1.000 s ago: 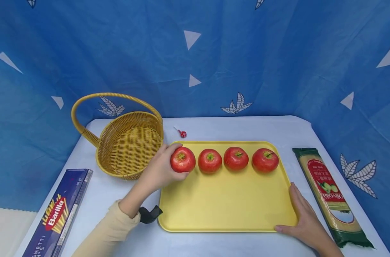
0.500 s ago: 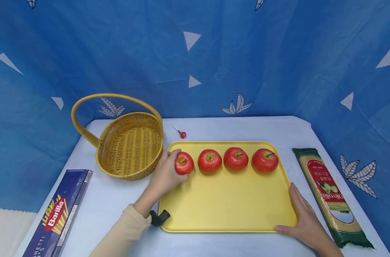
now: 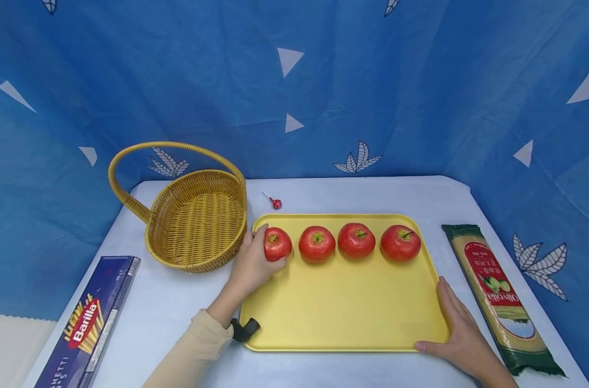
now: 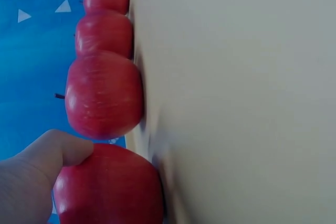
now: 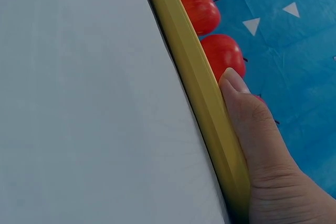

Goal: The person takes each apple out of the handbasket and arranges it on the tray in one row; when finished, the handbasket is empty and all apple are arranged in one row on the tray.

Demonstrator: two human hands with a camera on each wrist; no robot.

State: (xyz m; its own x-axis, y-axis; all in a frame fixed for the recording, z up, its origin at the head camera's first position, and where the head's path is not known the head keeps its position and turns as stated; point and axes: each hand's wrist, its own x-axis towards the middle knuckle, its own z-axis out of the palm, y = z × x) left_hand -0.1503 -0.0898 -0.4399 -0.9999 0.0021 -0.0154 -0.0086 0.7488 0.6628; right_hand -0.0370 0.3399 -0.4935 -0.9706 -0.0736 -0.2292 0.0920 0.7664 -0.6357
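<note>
My left hand (image 3: 254, 261) holds a red apple (image 3: 277, 244) at the left end of a row on the yellow tray (image 3: 342, 307). In the left wrist view its thumb presses the side of this apple (image 4: 110, 187), which sits right at the tray surface. To its right stand a second apple (image 3: 317, 244), a third apple (image 3: 356, 241) and one more apple (image 3: 401, 242). My right hand (image 3: 461, 337) rests at the tray's front right corner, straight fingers along the right edge and thumb at the front edge. In the right wrist view the thumb (image 5: 252, 124) lies against the tray rim (image 5: 197, 87).
A wicker basket (image 3: 204, 226) with a tall handle stands left of the tray. Behind the tray lies a lollipop (image 3: 276, 203). A blue spaghetti box (image 3: 88, 323) lies far left, a green-ended pasta bag (image 3: 498, 296) far right. A blue curtain (image 3: 342, 97) hangs behind the table.
The left hand has lowered its apple to the tray, into line with the others, and the forearm has shifted right. The right hand has stayed at the tray corner.
</note>
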